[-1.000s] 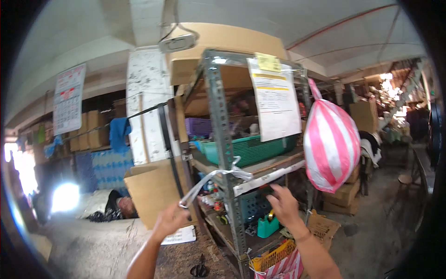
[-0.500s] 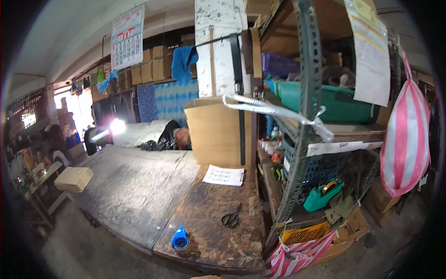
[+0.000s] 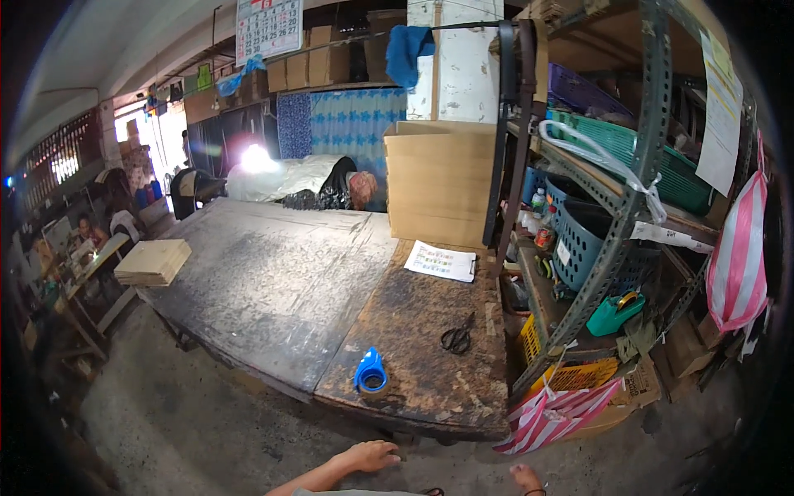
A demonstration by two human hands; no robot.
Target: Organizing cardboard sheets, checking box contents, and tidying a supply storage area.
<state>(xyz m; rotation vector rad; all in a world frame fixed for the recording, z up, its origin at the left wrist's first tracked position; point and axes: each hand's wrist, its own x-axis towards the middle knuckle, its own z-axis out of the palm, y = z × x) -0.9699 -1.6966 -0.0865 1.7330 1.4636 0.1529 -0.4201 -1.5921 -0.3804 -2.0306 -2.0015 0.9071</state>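
Note:
At the lower edge my left hand hangs in front of the table, fingers loosely bent and nothing seen in them. My right hand shows only in small part, farther right and low, a dark band at its wrist; most of its fingers are hidden. Both hands are apart from the table. Nearest them on the tabletop stands a blue tape dispenser. Dark-handled scissors lie to its right. Beyond these rest some printed sheets on what looks like a clipboard.
A tall cardboard box stands at the table's back. Flat tan boards are stacked at its left edge. On the right a metal shelf holds baskets and a green tape dispenser. A pink-striped bag sits beside the table's right corner.
The view has tilted down and turned left, so the table sits higher and further right. Both my hands now show at the bottom, where only a sliver of skin showed before.

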